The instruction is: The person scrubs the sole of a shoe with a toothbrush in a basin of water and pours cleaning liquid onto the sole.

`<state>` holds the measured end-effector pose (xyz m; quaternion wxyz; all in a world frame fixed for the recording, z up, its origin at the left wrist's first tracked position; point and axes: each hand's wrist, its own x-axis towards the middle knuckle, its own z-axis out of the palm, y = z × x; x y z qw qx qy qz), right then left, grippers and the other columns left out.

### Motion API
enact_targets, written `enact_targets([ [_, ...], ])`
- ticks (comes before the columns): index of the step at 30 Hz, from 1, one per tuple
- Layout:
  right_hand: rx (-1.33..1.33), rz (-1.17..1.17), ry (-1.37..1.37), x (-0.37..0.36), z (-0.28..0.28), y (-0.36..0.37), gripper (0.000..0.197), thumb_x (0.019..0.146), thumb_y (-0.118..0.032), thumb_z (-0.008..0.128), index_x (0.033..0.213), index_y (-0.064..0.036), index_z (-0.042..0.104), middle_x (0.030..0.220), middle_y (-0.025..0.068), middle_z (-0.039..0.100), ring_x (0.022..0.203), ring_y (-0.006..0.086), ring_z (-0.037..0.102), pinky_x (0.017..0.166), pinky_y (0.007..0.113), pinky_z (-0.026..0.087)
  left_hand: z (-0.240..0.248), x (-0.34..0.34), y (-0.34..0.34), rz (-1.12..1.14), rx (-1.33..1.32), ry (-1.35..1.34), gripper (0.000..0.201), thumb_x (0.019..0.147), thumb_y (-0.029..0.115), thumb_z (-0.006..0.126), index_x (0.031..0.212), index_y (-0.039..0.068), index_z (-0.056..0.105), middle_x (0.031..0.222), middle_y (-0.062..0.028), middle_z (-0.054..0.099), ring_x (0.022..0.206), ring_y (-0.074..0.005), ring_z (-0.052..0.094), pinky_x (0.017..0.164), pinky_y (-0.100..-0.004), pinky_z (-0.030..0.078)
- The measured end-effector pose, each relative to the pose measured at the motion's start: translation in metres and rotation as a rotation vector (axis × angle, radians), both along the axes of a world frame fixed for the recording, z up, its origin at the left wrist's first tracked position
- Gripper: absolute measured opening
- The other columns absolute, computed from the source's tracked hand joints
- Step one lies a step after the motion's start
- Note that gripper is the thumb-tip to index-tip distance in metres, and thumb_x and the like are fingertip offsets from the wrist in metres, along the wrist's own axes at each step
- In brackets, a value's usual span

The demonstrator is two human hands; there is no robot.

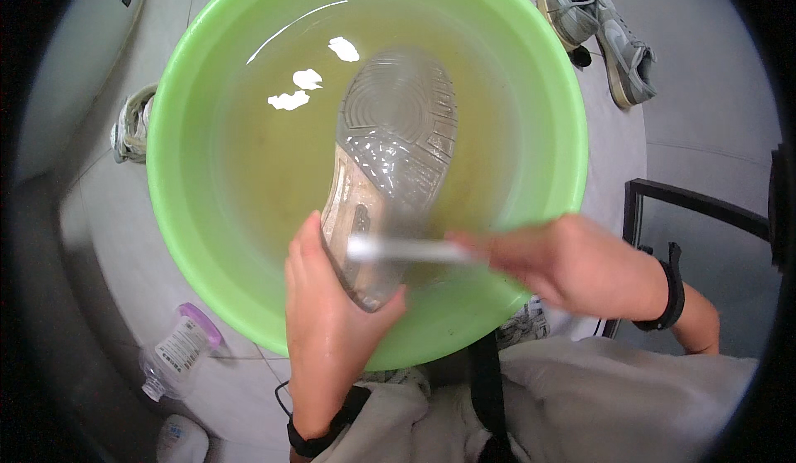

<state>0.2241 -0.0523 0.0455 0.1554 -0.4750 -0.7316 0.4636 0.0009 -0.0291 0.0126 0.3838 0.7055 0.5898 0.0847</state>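
A round green plastic basin [170,148] of yellowish water [274,160] stands on the grey tiled floor [249,376]; inside, sole up and toe farthest, lies a grey-and-tan rubber-soled shoe [396,123]; the left hand [332,314] is at its heel's left, the right hand [572,264] to its right, a slim white tool [406,250] between; outside, a clear plastic bottle [181,351] lies near left; grey laced sneakers [572,11], far right.

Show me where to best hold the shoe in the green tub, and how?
Probably the heel, from the near left, as the left hand does: the shoe lies sole up, its narrower heel end pointing toward the person, its wider front farther off.
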Motion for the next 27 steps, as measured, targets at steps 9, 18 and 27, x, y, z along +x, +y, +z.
enact_targets([
  [9, -0.131, -0.080, -0.292, 0.008, 0.014, 0.006, 0.042, 0.083, -0.004, 0.052, 0.124, -0.0079, 0.052, 0.085, 0.0168, 0.065, 0.070, 0.0258, 0.065, 0.066, 0.036, 0.052, 0.002, -0.001, 0.000, -0.012, -0.012, -0.002, 0.088, 0.056, 0.014, 0.075, 0.128, -0.004, 0.028, 0.115, -0.0226, 0.044, 0.106, -0.0371, 0.044, 0.090, -0.0407, 0.039],
  [18, -0.054, -0.036, -0.290, 0.016, 0.015, -0.003, 0.041, 0.080, 0.000, 0.053, 0.121, -0.0065, 0.054, 0.090, 0.0182, 0.064, 0.071, 0.0322, 0.064, 0.067, 0.036, 0.052, -0.002, -0.003, -0.003, 0.009, 0.003, -0.018, 0.090, 0.052, 0.012, 0.074, 0.129, -0.003, 0.029, 0.117, -0.0204, 0.045, 0.107, -0.0319, 0.049, 0.094, -0.0356, 0.038],
  [27, 0.112, -0.083, -0.206, 0.001, 0.002, 0.003, 0.044, 0.082, -0.003, 0.055, 0.125, -0.0101, 0.050, 0.071, 0.0200, 0.059, 0.056, 0.0261, 0.060, 0.056, 0.036, 0.047, -0.006, -0.005, -0.001, -0.024, 0.070, -0.037, 0.086, 0.052, 0.014, 0.075, 0.126, -0.001, 0.034, 0.111, -0.0207, 0.049, 0.103, -0.0334, 0.051, 0.090, -0.0371, 0.040],
])
